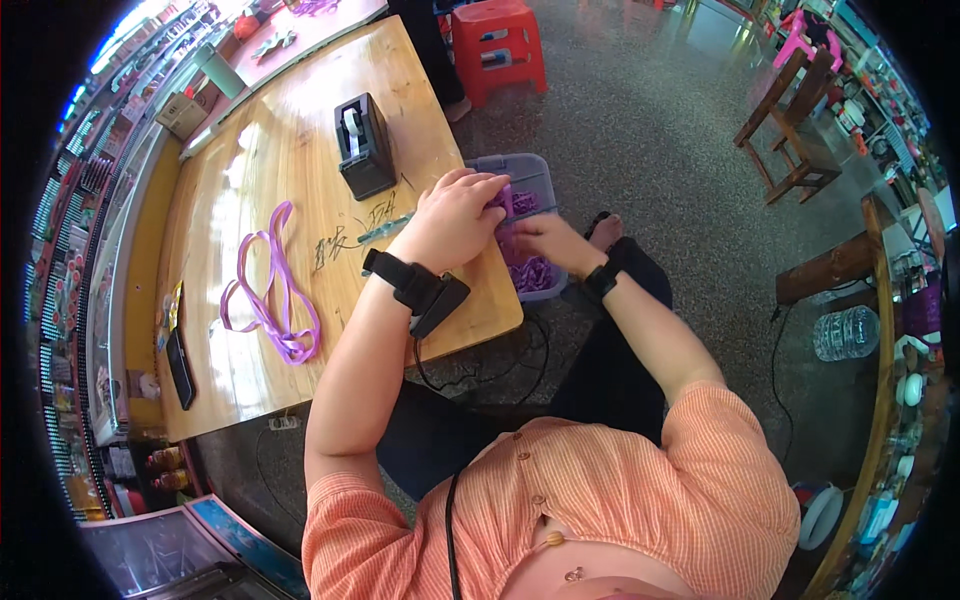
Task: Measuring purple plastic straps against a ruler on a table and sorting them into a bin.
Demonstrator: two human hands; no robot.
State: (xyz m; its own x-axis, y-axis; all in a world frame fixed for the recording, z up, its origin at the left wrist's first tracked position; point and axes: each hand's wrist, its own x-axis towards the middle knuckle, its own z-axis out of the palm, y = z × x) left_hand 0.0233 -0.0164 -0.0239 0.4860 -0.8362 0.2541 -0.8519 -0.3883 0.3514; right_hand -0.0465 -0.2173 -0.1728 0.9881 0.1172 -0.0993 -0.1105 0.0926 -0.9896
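A bluish-grey plastic bin (540,168) stands against the table's right edge, with purple ribbon (532,275) heaped inside. At the table edge, my left hand (455,220) is closed, its fingertips on a strip of purple ribbon above the bin. My right hand (555,243) reaches over the bin from the right, its fingers pinched on purple ribbon; the fingertips are partly hidden. Beside my left hand lies a slim teal object (385,229), partly covered by it. A looped lilac ribbon (284,310) lies loose on the table's left part.
The wooden table (280,150) carries a black tape dispenser (366,148) and a dark phone-like slab (180,367). A red stool (497,50) stands beyond, with a person's leg (428,40) beside it. Wooden chairs (790,130) and a clear bottle (846,333) are at the right.
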